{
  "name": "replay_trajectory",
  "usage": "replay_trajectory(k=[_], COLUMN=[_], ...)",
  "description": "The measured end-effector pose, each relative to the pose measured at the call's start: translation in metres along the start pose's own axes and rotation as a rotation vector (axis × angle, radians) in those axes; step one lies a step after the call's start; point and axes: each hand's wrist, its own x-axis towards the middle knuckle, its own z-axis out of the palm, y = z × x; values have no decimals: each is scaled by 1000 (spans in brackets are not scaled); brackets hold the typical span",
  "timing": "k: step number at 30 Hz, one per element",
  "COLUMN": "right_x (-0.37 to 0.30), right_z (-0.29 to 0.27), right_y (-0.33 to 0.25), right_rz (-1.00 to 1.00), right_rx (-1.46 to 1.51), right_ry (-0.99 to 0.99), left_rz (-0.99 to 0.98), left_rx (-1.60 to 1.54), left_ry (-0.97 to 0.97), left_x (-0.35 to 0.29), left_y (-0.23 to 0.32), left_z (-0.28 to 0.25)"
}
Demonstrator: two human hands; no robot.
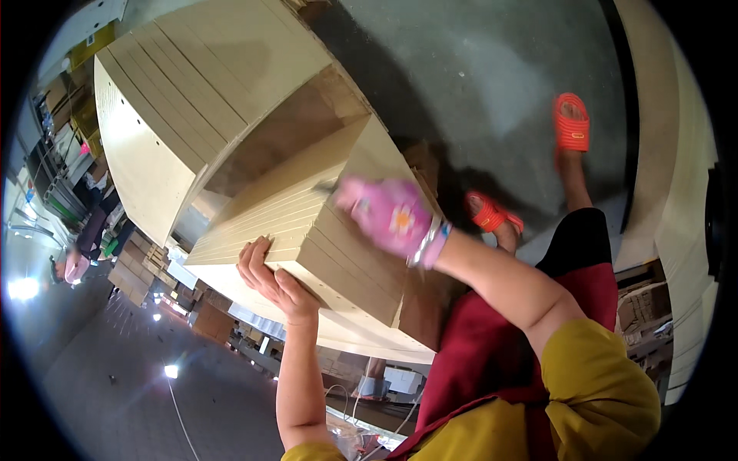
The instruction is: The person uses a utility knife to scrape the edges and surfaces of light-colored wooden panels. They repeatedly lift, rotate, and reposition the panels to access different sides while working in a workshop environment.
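A stack of cream-coloured boards [350,265] stands in front of me, with narrow gaps showing between its layers. My bare left hand [275,278] rests on the near left corner of this stack, its fingers apart and bent over the edge. My right hand [392,217], in a pink glove with a flower on it, is over the stack's right side and smeared by motion. Its fingers look closed, and a thin dark piece [325,187] pokes out past them, too blurred to name.
A second stack of cream boards [200,84] stands beyond, with a brown recess between the two. Grey floor [492,69] lies to the right, where feet in orange slippers [572,127] show. Cartons [134,269] and a seated person [75,263] are at the far left.
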Motion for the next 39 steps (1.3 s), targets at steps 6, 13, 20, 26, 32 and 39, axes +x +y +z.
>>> replay_trajectory(k=[6,13,20,26,32,39], right_x=[-6,23,48,20,54,85], right_z=[-14,-10,-4,7,-11,-13], right_y=[-39,1,73,47,79,147], right_rz=[-87,-26,-15,-91,-60,190], right_rx=[126,-19,21,147,92,-89], right_ry=[-92,-120,128,-1,12,42], left_rz=[-16,-11,5,-25,-17,-47], left_rx=[-16,-14,-13,-7,55,59], left_ry=[-11,-18,-59,-66,-72,-88], left_x=[2,1,1,-3,2,-1], left_y=[0,-2,-1,-3,-2,-3], left_z=[0,-1,-4,-2,-1,-3])
